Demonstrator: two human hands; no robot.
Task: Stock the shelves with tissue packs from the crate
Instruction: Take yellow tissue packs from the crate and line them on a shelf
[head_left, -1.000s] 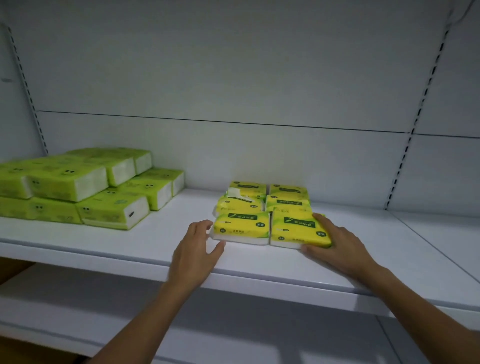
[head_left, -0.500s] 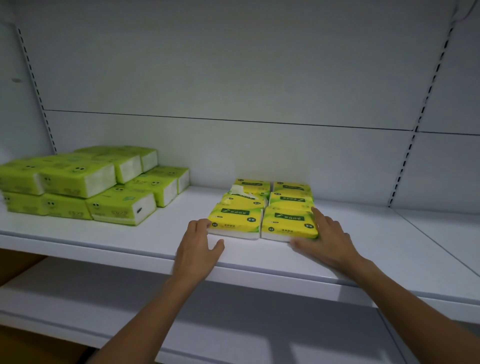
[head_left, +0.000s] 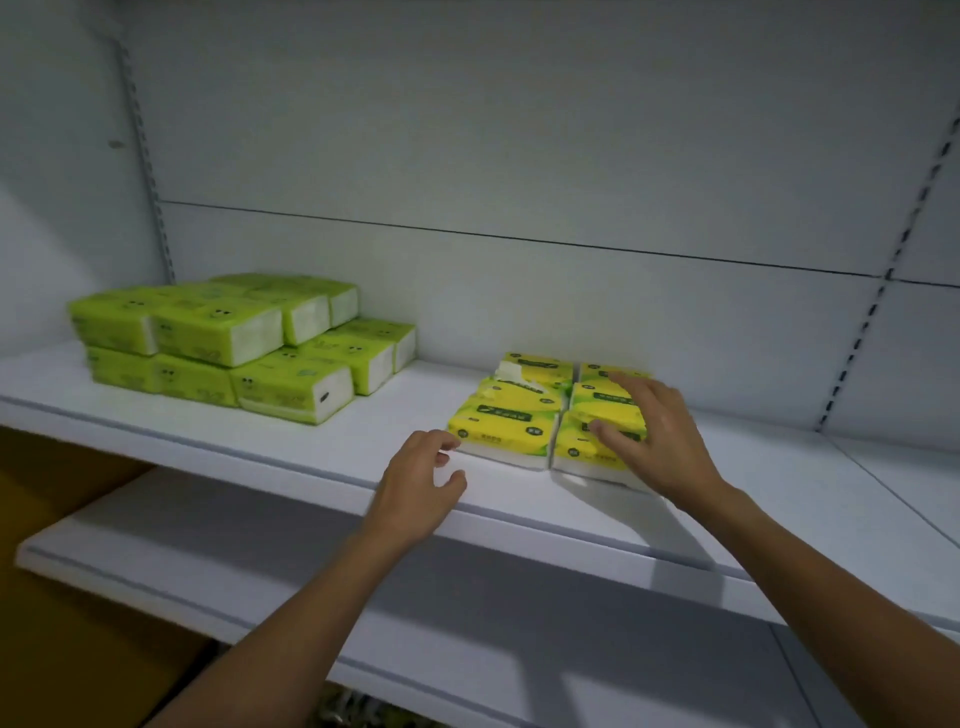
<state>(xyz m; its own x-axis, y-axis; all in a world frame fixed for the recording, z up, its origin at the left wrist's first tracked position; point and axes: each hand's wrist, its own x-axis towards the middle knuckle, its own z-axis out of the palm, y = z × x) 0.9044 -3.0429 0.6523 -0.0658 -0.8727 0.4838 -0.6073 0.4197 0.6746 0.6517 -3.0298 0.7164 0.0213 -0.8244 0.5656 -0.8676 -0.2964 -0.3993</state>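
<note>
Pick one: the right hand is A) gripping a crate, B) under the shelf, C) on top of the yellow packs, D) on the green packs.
C: the right hand rests with spread fingers on the right column of the yellow packs, well apart from the green packs further left.

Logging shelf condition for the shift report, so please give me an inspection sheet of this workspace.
Surface: white shelf, bearing packs.
Job's things: yellow packs in two columns; green packs stacked at left; crate not in view.
Clutter: tissue sticking out of one yellow pack.
Hands: left hand holds nothing, beside the front yellow pack; right hand rests on the right column.
Cables: nothing seen.
Surroundings: lower shelf, white back panel.
</note>
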